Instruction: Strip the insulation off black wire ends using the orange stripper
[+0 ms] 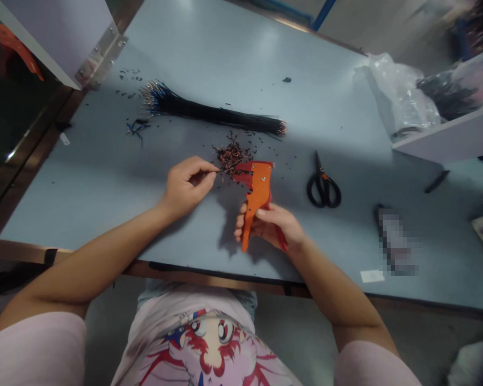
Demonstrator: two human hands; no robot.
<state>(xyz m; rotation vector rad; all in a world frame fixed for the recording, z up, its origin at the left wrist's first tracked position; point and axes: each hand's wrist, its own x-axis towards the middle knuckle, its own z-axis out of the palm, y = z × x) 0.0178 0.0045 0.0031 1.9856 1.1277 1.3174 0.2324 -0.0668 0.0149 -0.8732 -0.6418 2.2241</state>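
Note:
My left hand [185,187] pinches a thin wire [221,171] between thumb and fingertips, and the wire's end reaches toward the jaws of an orange wire stripper [257,187]. My right hand [271,225] grips that stripper around its handles. Just beyond the jaws lies a small heap of cut wire pieces [231,154]. A long bundle of black wires [213,113] with blue and copper ends rests farther up the grey-blue table [104,177], out of reach of neither hand's fingers' contact.
Black-handled scissors [324,185] lie to the right of my right hand. Small dark wire scraps are scattered over the table. A clear plastic bag [402,96] sits at the far right, beside a white shelf panel [446,139]. A blurred, pixelated object [394,241] lies near the front right.

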